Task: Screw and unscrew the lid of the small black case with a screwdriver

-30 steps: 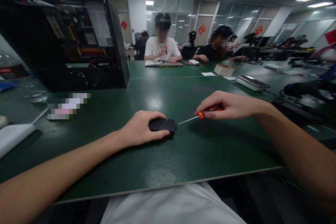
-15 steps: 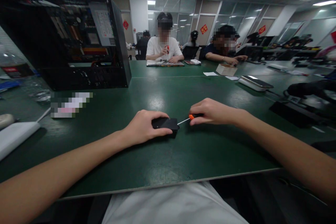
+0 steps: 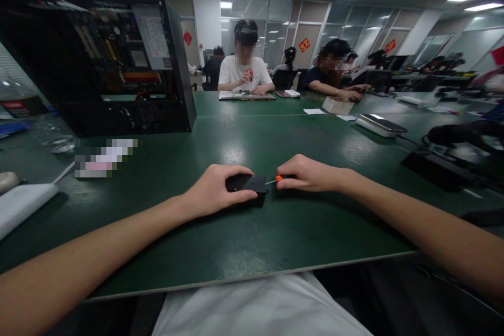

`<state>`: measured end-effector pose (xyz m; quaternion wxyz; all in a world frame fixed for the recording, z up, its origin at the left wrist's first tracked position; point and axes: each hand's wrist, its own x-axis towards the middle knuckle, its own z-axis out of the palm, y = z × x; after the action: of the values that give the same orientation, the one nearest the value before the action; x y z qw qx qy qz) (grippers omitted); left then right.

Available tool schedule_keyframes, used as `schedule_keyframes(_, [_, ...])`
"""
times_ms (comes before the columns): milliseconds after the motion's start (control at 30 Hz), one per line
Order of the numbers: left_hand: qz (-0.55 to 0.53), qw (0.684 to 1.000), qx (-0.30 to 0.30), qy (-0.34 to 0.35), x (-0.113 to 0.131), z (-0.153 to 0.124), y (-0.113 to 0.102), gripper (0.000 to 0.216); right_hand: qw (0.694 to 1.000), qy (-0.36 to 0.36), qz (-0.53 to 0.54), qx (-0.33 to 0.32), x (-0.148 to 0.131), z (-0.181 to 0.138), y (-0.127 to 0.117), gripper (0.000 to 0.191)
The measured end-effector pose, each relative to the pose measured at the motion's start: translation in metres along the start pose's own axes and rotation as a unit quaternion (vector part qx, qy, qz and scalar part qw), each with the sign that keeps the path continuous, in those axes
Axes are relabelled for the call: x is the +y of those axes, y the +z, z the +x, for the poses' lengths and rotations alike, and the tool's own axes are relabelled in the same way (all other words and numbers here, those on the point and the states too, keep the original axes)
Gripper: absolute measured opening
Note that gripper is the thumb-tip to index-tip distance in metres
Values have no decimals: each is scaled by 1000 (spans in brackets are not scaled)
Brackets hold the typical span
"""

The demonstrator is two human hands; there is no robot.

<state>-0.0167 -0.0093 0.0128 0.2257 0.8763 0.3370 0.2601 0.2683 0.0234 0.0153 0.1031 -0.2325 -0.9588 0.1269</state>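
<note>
A small flat black box (image 3: 247, 185) lies on the green table (image 3: 275, 231) in front of me. My left hand (image 3: 214, 189) grips it from the left, thumb along its near edge. My right hand (image 3: 305, 174) holds an orange-handled screwdriver (image 3: 276, 179) just right of the box. Only a short piece of the metal shaft shows, and its tip is at the box's right edge. Most of the handle is hidden in my fingers.
An open black computer case (image 3: 98, 63) stands at the back left. A white device (image 3: 19, 205) lies at the left edge, a power strip (image 3: 380, 125) and black gear (image 3: 441, 168) at the right. Other people sit at the far side of the table.
My right hand has moved left toward the box, and the screwdriver has slid in so that less shaft shows. My left hand has stayed on the box.
</note>
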Motion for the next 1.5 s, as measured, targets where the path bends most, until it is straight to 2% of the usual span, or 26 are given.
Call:
schedule_keyframes(100, [-2, 998, -60, 19, -3, 2, -12, 48, 1000, 6, -21, 9, 1, -2, -2, 53])
schedule_keyframes(200, [7, 997, -80, 8, -7, 3, -22, 49, 998, 7, -48, 27, 0, -4, -4, 52])
schedule_keyframes(367, [-15, 997, -69, -19, -9, 3, -22, 52, 993, -7, -90, 72, -5, -3, 3, 51])
schedule_keyframes(600, [-52, 997, -32, -40, -4, 1, -8, 48, 997, 0, -55, 56, -10, 1, 13, 54])
schedule_keyframes(833, [-55, 996, -53, -39, -7, 3, -12, 51, 992, -7, -104, 71, -5, -3, 2, 52])
schedule_keyframes(933, [-61, 996, -43, -49, -9, 3, -12, 51, 989, 4, -125, 79, -5, -5, -3, 47])
schedule_keyframes(1133, [-75, 995, -18, -61, -9, 2, -5, 50, 994, -19, -81, 68, -12, -3, 4, 41])
schedule_keyframes(1367, [-78, 996, -6, -53, -8, 1, -4, 48, 997, -24, 50, 58, -11, 0, 6, 35])
schedule_keyframes(1500, [-82, 995, -15, -47, -6, 1, -3, 48, 997, -38, -6, 62, -7, -3, 0, 34])
